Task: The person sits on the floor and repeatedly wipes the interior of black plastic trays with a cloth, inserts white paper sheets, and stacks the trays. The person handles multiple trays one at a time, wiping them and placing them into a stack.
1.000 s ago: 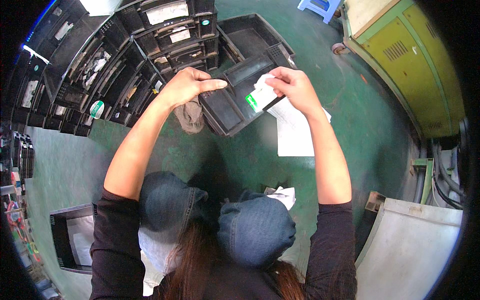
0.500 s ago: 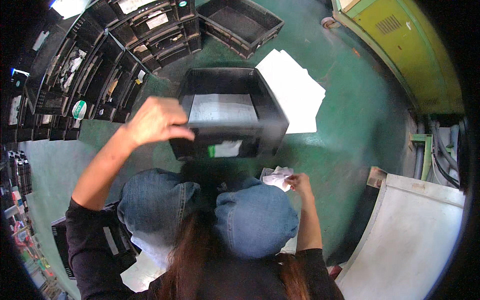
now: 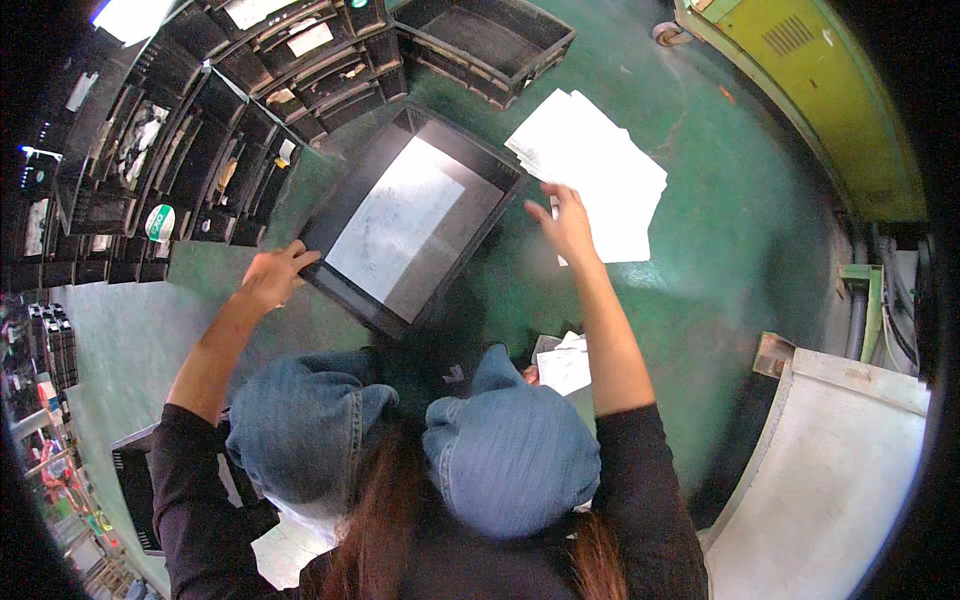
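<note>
A black plastic crate [image 3: 360, 312] sits turned at a slant on the green floor in front of my knees, with white sheets [image 3: 395, 215] lying flat in its bottom. My left hand [image 3: 278, 276] grips the crate's left corner, its fingers hooked over the rim. Just off the crate's right side, my right hand [image 3: 568, 225] reaches forward with thumb and fingers apart and nothing between them. Its fingertips are over the edge of a fanned pile of white paper [image 3: 610, 185] on the floor; whether they touch it I cannot tell. Small crumpled papers [image 3: 563, 364] lie beside my right knee.
Stacked black bins [image 3: 225, 170] line the left and far left. Another black crate [image 3: 490, 45] stands at the back. On the right are a green metal cabinet [image 3: 815, 80] on casters and a pale metal panel [image 3: 825, 470]. A dark bin [image 3: 135, 490] sits by my left elbow.
The crate has turned to a slant and now rests lower, its inside facing up. My left hand moved down to its corner. My right hand let go of the small papers and moved forward.
</note>
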Demonstrator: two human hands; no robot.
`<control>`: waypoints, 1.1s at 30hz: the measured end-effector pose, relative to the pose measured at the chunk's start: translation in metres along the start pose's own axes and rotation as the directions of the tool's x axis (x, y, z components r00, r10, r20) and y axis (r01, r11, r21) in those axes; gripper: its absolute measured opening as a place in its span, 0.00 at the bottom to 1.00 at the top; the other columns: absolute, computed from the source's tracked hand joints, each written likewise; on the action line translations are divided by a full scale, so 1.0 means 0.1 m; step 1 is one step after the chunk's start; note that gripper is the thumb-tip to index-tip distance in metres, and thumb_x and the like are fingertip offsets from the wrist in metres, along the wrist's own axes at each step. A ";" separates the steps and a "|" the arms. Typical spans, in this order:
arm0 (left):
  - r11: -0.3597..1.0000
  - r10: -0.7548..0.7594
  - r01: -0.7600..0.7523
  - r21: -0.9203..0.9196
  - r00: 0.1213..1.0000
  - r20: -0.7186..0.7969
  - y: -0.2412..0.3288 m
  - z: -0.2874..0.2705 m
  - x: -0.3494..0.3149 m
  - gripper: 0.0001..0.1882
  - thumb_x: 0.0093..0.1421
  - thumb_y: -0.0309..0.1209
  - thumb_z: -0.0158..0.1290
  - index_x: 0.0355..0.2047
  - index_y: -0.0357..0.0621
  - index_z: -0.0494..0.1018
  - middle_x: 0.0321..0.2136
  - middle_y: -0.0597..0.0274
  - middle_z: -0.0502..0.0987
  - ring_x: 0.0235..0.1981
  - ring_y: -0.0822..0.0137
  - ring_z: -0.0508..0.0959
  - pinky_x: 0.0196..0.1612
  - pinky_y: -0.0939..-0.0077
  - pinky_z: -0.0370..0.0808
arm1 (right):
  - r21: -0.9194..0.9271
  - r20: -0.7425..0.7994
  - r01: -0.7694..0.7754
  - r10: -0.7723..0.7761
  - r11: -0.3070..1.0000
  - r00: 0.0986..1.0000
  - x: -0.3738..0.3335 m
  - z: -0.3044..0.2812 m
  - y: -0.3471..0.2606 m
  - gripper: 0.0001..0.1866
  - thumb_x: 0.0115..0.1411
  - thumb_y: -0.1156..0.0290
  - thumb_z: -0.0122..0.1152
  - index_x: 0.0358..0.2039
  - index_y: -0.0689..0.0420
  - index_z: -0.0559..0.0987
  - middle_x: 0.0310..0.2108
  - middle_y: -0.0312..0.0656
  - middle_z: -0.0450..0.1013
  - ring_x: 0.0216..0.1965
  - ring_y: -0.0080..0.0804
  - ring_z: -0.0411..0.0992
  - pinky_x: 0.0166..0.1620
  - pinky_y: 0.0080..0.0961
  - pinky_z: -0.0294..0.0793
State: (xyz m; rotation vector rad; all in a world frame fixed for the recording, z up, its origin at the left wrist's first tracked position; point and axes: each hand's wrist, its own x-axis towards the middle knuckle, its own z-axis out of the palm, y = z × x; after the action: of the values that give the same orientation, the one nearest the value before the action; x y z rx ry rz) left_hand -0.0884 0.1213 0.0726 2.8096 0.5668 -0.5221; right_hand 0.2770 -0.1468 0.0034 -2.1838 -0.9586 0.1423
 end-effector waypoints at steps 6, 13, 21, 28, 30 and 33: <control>0.873 -0.235 0.229 -0.430 0.971 0.040 0.61 -0.64 0.27 0.19 0.55 0.43 0.56 0.40 0.42 0.76 0.32 0.54 0.77 0.39 0.62 0.77 0.41 0.68 0.72 | 0.083 0.166 -0.305 0.289 0.949 0.943 0.59 0.25 -0.48 0.16 0.50 0.61 0.62 0.35 0.59 0.77 0.34 0.49 0.76 0.41 0.44 0.74 0.44 0.36 0.71; -0.190 -0.111 0.233 -0.954 0.960 0.257 1.06 -1.03 0.84 0.46 0.52 0.70 0.40 0.43 0.34 0.72 0.43 0.49 0.73 0.49 0.59 0.70 0.48 0.63 0.70 | 0.415 -0.008 0.383 -0.418 0.825 0.909 -0.36 -0.45 -1.85 0.13 0.47 0.66 0.67 0.27 0.57 0.72 0.26 0.42 0.69 0.29 0.38 0.71 0.34 0.29 0.70; 0.073 -0.376 0.122 -0.990 0.923 0.086 1.34 -1.28 0.28 0.31 0.51 0.45 0.58 0.46 0.30 0.68 0.38 0.52 0.75 0.38 0.65 0.76 0.42 0.73 0.73 | 0.607 0.043 0.196 -0.278 0.770 0.960 -0.16 -0.57 -1.70 0.07 0.56 0.67 0.58 0.29 0.58 0.77 0.28 0.44 0.71 0.29 0.40 0.72 0.34 0.31 0.72; 0.171 -0.365 0.138 -0.976 0.928 0.067 1.44 -1.34 0.30 0.30 0.51 0.46 0.56 0.44 0.32 0.69 0.36 0.55 0.75 0.35 0.69 0.75 0.39 0.78 0.72 | 0.255 -0.084 0.468 -0.463 0.846 0.882 0.09 -0.40 -1.76 0.09 0.52 0.71 0.62 0.36 0.55 0.80 0.33 0.40 0.72 0.31 0.35 0.72 0.35 0.27 0.71; 0.167 -0.244 0.100 -0.981 0.968 0.057 1.46 -1.34 0.32 0.27 0.52 0.46 0.55 0.43 0.33 0.71 0.35 0.57 0.76 0.34 0.70 0.75 0.38 0.79 0.71 | 0.174 -0.124 0.501 -0.486 0.848 0.865 0.09 -0.36 -1.80 0.11 0.51 0.70 0.63 0.36 0.55 0.81 0.31 0.39 0.71 0.31 0.36 0.72 0.34 0.29 0.70; 0.198 -0.206 0.095 -0.976 0.977 0.053 1.46 -1.33 0.33 0.24 0.54 0.45 0.53 0.40 0.34 0.73 0.32 0.60 0.77 0.33 0.72 0.75 0.37 0.79 0.71 | 0.287 -0.004 0.325 -0.338 0.901 0.941 0.10 -0.32 -1.81 0.07 0.49 0.66 0.63 0.29 0.51 0.81 0.31 0.37 0.70 0.36 0.36 0.70 0.39 0.34 0.66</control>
State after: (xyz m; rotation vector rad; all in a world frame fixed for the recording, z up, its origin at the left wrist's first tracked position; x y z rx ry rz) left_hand 0.0401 0.0388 0.2030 1.4882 0.8117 0.0335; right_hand 0.1891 -0.0769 0.1489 -1.7348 -1.2408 0.1579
